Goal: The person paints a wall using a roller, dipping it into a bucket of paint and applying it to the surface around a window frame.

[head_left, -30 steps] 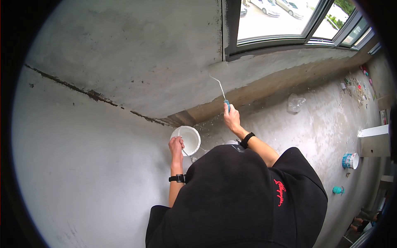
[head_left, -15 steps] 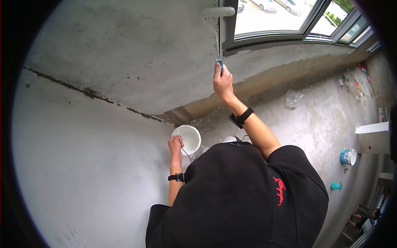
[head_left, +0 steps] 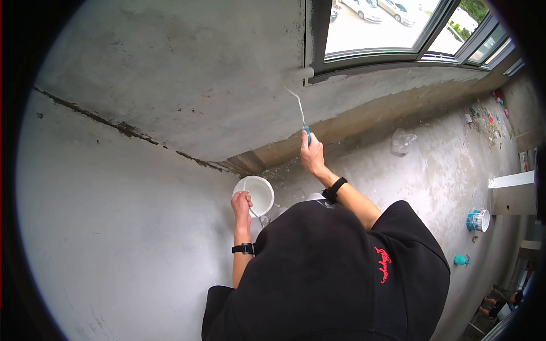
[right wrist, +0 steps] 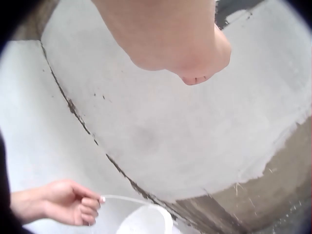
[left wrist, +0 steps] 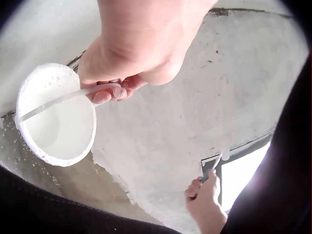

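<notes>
My right hand (head_left: pixel 313 154) grips the blue handle of a paint roller (head_left: pixel 300 105), its thin wire frame coated in white. The roller's pale sleeve lies against the grey wall (head_left: pixel 239 108) at the lower left corner of the window, blurred in the head view. Lower down, my left hand (head_left: pixel 242 203) holds the bail of a white bucket (head_left: pixel 272 196). In the left wrist view, the fingers curl round that bail, and the bucket (left wrist: pixel 93 124) hangs tilted with white paint inside. The right wrist view hides the roller behind the right hand (right wrist: pixel 195 63).
A dark-framed window (head_left: pixel 369 61) borders the painted wall. Below it runs an uncoated brown band (head_left: pixel 364 116). On the floor to the right are a clear plastic bag (head_left: pixel 402 142), a blue-and-white bucket (head_left: pixel 478 220), a teal object (head_left: pixel 460 260) and scattered debris (head_left: pixel 489 122).
My right hand first rose, bringing the roller sleeve up beside the window, then came back down with it to the window's lower corner. The left hand and bucket stay nearly in place.
</notes>
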